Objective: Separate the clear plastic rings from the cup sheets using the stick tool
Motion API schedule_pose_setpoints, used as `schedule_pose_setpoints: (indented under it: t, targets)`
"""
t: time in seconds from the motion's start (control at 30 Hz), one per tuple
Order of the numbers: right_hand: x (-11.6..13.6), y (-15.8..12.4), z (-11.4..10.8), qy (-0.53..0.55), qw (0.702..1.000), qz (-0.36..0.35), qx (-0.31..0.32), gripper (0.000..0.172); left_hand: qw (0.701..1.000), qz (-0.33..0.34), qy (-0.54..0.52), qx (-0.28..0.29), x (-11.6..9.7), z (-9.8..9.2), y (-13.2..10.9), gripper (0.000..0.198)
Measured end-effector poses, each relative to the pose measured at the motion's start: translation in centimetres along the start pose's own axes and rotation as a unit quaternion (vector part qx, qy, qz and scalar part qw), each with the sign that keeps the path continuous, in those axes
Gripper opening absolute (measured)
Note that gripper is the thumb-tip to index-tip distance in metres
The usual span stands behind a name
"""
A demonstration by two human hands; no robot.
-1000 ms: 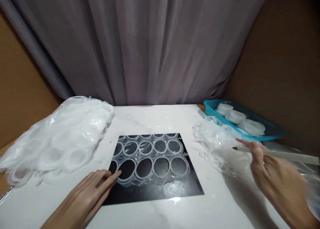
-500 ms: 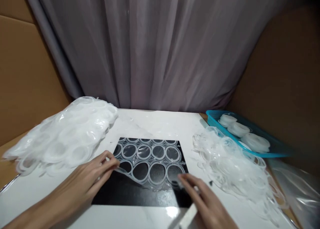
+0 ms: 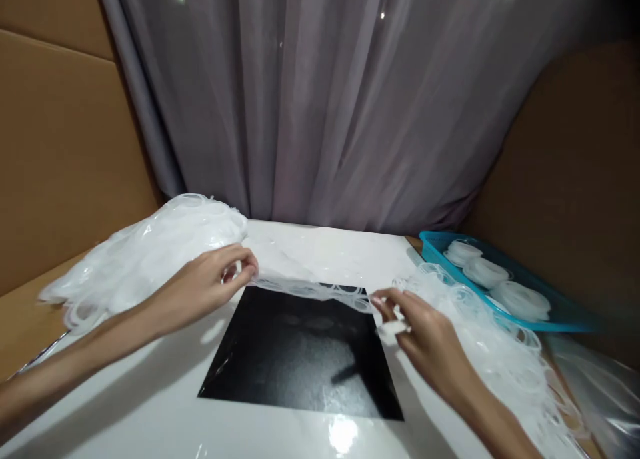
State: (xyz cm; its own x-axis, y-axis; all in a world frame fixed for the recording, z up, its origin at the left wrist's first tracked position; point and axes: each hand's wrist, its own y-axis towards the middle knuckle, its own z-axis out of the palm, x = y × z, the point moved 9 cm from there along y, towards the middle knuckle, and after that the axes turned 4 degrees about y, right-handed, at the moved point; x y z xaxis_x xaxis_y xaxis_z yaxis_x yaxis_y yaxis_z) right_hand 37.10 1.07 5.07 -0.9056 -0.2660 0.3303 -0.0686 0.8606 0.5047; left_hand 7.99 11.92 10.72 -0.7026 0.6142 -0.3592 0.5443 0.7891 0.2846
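Observation:
A clear plastic sheet of joined rings (image 3: 310,287) is lifted off the black mat (image 3: 305,352) and seen almost edge-on. My left hand (image 3: 210,282) pinches its left corner, fingers closed on it. My right hand (image 3: 420,332) pinches its right corner and also holds a pale stick (image 3: 393,327) against the palm. The mat lies bare on the white table (image 3: 150,405) between my forearms.
A big heap of white ring sheets (image 3: 145,255) lies at the left. A tangle of clear loose rings (image 3: 500,345) lies at the right. Behind the tangle a blue tray (image 3: 560,312) holds three stacks of white rings. A grey curtain hangs behind; cardboard walls stand on both sides.
Both hands took the near corners of the ring sheet and lifted it up and away off the mat. The right hand came in from the right with the stick.

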Motion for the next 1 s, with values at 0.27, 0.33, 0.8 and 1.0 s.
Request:
schedule_pose_setpoints:
  t: [0.27, 0.33, 0.8, 1.0]
  targets:
    - [-2.0, 11.1, -6.3, 0.056, 0.997, 0.024, -0.047, 0.022, 0.996, -0.003, 0.031, -0.085, -0.2, -6.3, 7.5, 0.026]
    - [-1.3, 12.5, -7.9, 0.011, 0.997, 0.021, -0.074, 0.024, 0.994, -0.005, 0.040, -0.097, -0.6, -7.7, 8.1, 0.026]
    - [1.9, 7.0, -9.8, -0.071, 0.988, -0.031, -0.135, 0.023, 0.997, 0.016, 0.028, -0.068, -0.8, -6.0, 0.9, 0.027]
    - [0.9, 1.4, -8.9, -0.132, 0.982, -0.113, -0.079, 0.019, 0.997, 0.045, 0.051, -0.037, -1.8, -4.3, -2.6, 0.030]
